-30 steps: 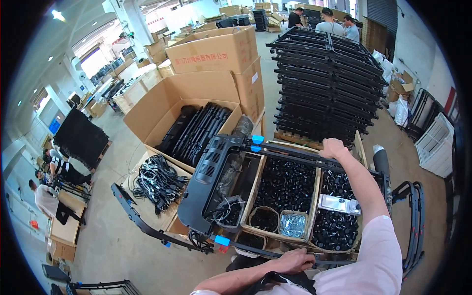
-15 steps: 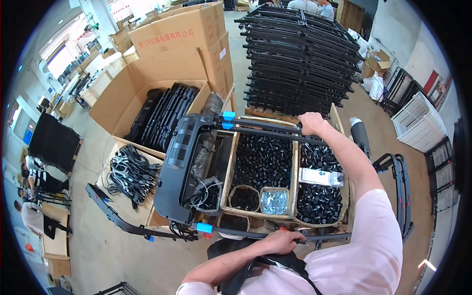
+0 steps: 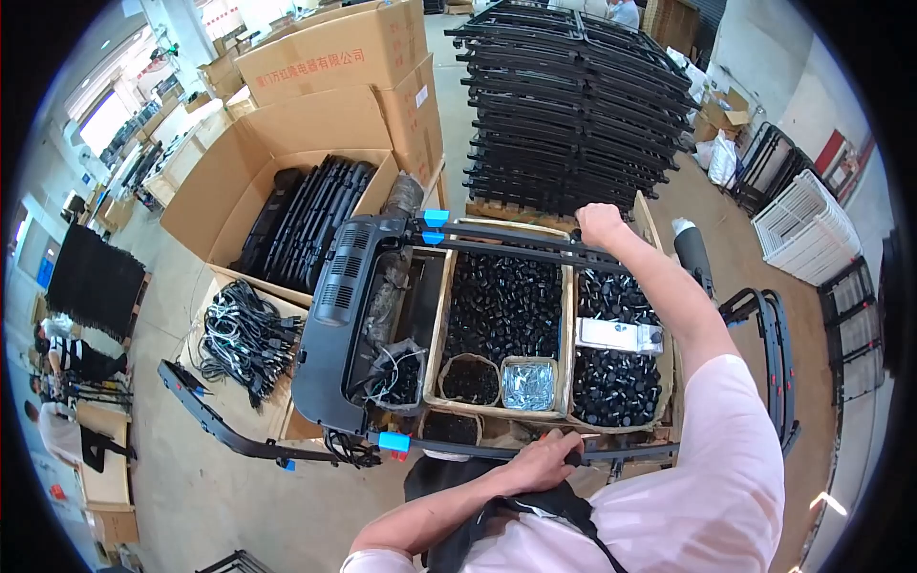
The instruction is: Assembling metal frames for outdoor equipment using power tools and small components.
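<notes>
A black metal frame (image 3: 521,244) with a dark grey vented plastic housing (image 3: 323,358) at its left end lies across wooden bins in front of me. My right hand (image 3: 603,226) is closed at the far rail, on a small black knob (image 3: 576,235) that shows beside the fingers. My left hand (image 3: 546,462) curls at the near rail, its fingers round another black knob (image 3: 574,458). Blue clips (image 3: 394,441) sit on the rails beside the housing. The bins under the frame hold many loose black knobs (image 3: 506,306), and a white box (image 3: 619,335) rests on some.
A tub of silvery screws (image 3: 528,386) stands in the middle bin. To the left are bundled black cables (image 3: 250,334) and an open carton (image 3: 205,205) of black parts. A tall stack of black frames (image 3: 573,105) rises behind; curved black tubes (image 3: 764,353) stand at right.
My left hand has turned and curled more over its knob at the near rail. My right hand stays closed at the far rail. The whole view has shifted slightly.
</notes>
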A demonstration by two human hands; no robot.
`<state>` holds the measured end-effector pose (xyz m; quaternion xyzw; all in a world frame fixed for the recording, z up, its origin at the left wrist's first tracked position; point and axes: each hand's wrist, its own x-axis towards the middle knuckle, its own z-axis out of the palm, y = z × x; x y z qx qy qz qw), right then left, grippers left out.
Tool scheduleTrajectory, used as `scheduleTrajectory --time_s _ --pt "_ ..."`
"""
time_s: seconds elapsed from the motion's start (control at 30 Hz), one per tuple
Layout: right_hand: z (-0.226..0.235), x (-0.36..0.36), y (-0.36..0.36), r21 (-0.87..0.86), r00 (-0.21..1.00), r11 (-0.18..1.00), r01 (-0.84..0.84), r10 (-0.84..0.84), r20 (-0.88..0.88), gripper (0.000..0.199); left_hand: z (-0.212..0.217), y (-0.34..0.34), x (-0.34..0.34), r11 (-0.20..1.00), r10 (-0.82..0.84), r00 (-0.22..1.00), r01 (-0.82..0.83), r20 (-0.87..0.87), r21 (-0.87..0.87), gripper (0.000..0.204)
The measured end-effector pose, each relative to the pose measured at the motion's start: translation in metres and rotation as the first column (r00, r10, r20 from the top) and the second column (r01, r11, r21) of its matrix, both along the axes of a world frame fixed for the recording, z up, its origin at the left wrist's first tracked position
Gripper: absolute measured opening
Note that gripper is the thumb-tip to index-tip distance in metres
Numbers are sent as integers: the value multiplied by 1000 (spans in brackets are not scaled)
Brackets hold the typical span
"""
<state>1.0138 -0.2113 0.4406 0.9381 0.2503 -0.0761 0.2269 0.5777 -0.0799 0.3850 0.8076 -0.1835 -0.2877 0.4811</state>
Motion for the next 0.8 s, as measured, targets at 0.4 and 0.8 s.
scheduleTrajectory --time_s 0.4,0.8 --pt "-10 0 8 29 999 999 19 -20 28 27 17 -12 14 984 -113 994 112 -2 139 35" --pt "-18 -10 3 107 999 994 -7 1 48 24 6 -4 -1 982 -127 986 110 108 155 40"
